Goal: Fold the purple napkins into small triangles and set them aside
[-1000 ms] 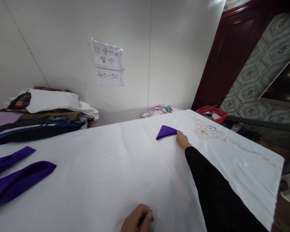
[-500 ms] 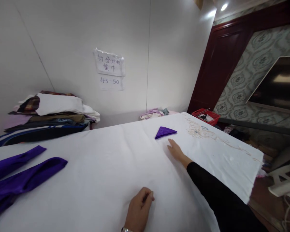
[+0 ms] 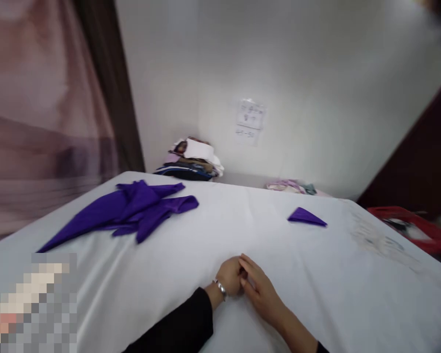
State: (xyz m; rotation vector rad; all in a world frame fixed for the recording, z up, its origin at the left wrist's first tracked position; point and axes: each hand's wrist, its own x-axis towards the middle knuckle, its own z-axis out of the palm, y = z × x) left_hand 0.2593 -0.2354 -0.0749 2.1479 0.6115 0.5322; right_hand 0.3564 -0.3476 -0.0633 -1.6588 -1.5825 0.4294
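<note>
My left hand, with a silver bracelet at the wrist, is over the front middle of the white cloth; its fingers curl inward and are mostly hidden. Against it rests my right hand, thumb and fingers apart, nothing visible between them. Both hands touch each other. Beyond them to the right, a small purple napkin lies folded into a flat triangle. To the left sits a loose, crumpled heap of purple napkins. Neither hand touches the purple cloth.
A white tablecloth covers the table. Past its far edge stand a stack of folded clothes and a small pile of fabric. A red basket is at the right. Pink curtain hangs at left.
The view has swung left, bringing the whole purple heap and the curtain into sight. My right hand has drawn back from beside the folded napkin and now meets my left hand.
</note>
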